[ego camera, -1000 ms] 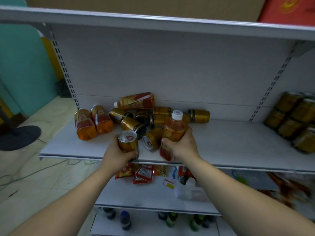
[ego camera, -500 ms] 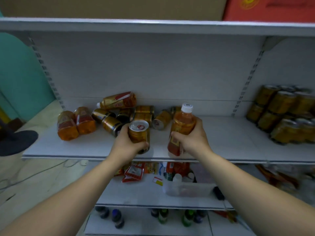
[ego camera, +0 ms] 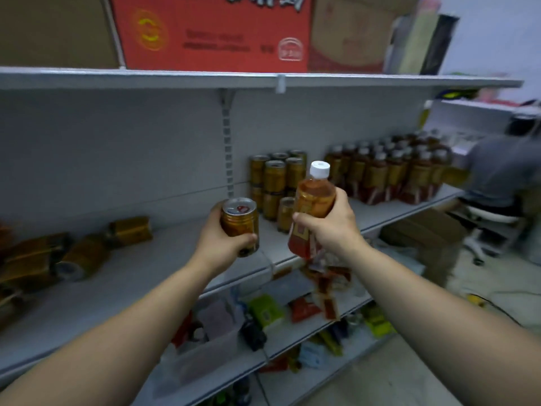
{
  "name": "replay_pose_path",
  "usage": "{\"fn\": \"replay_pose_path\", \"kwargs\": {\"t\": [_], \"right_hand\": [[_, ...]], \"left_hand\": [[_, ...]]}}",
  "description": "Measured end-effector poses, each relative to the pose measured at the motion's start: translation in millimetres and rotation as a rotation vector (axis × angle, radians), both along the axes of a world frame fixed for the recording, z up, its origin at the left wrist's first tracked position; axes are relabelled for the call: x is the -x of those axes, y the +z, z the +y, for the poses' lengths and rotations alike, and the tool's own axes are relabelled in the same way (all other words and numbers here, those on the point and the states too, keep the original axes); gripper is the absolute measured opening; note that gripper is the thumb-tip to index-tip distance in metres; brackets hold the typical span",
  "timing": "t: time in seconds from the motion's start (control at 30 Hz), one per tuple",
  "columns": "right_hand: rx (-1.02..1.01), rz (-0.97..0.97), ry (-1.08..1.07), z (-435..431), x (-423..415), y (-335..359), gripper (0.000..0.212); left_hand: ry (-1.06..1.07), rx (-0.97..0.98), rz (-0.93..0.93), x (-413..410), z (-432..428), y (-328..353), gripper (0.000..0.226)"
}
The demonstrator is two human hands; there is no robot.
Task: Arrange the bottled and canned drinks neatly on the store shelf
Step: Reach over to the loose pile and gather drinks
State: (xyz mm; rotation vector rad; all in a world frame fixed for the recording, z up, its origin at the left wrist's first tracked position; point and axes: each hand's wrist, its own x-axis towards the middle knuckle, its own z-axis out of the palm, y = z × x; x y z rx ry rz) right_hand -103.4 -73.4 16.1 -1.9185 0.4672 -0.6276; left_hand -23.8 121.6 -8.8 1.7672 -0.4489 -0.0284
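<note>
Where the white store shelf (ego camera: pixel 146 276) runs across the view, its middle board carries all the drinks that are in sight. The board above it holds a red carton (ego camera: pixel 210 33) with brown cardboard boxes on either side. On the lower board, snack packets (ego camera: pixel 304 309) lie loose and unsorted.

At the right end of the middle board, a block of upright bottles (ego camera: pixel 389 174) with white caps stands in close rows. Just left of that block, gold stacked cans (ego camera: pixel 275 177) stand two tiers high against the back panel. Well apart from both, at the left end, toppled cans (ego camera: pixel 82 256) lie on their sides in a blurred heap.

At the far right edge, a person in a grey top (ego camera: pixel 497 171) is blurred.

Both forearms reach in from the bottom edge. The right hand (ego camera: pixel 330 227) grips a tea bottle (ego camera: pixel 314 200) around its body, fingers and thumb curled about the label. The bottle is off the board, in front of the stacked cans, cap end up and tilted to the right. The left hand (ego camera: pixel 219 244) grips a gold can (ego camera: pixel 239 221) from the side and below, thumb across the front wall. The can is upright, clear of the board, between the heap and the stack. Its lid (ego camera: pixel 240 207) faces up. The bottle's white cap (ego camera: pixel 319 169) is screwed on.
</note>
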Motion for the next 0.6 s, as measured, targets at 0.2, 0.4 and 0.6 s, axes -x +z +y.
{"fn": "replay_pose_path", "kwargs": {"t": [0.2, 0.4, 0.6], "right_hand": [[-0.044, -0.015, -0.066, -71, 6, -2, 0.071], [-0.052, 0.011, -0.119, -134, -42, -11, 0.074], [-0.008, 0.046, -0.109, -193, -111, -21, 0.081]], "left_hand": [[-0.104, -0.010, -0.007, -21, -77, 0, 0.069], [-0.124, -0.074, -0.128, -72, -145, 7, 0.056], [-0.152, -0.102, -0.159, -121, -204, 10, 0.067]]}}
